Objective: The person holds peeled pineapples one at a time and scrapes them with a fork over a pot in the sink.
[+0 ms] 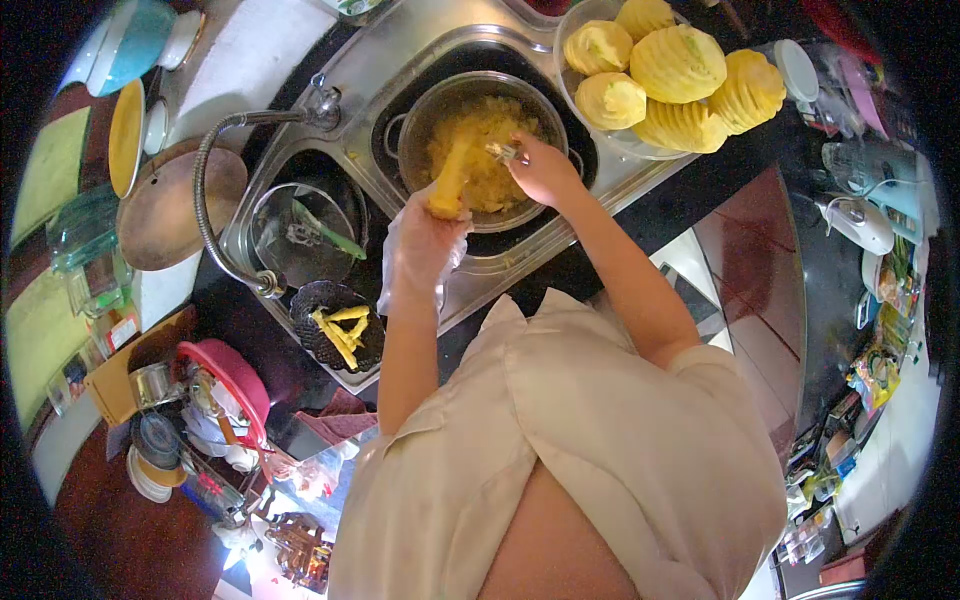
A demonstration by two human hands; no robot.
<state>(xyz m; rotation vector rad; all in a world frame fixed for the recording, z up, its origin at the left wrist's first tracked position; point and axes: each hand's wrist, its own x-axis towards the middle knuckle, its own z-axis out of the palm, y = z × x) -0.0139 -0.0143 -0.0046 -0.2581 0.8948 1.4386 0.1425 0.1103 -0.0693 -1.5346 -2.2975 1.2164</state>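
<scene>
The pot [417,118] stands in the right compartment of the sink [520,262] and contains a heap of yellow shreds [492,115] spread over its floor. The piece [455,178], long, yellow and ragged, is over the near left part of the pot, its near end held at the rim. Its long axis runs from near to far with a slight lean to the right; the free end points far, over the shreds. The left hand [425,240], in a clear glove, has its grip closed around the near end. The right hand [543,168] has its grip pinching a metal tool [507,153], directed left towards the piece; whether tool and piece touch cannot be told. At the far right, a clear bowl [628,143] holds several peeled pineapples [678,63], their sides scored with grooves. In the left compartment, a clear basin [283,240] holds a green utensil [343,242], lying aslant beneath the curved tap [203,165]. On the near left corner of the sink, a dark dish [308,302] contains yellow strips [345,335], loosely piled. Farther left, a pink tub [250,385] holds assorted dishes, too crowded to itemise.
</scene>
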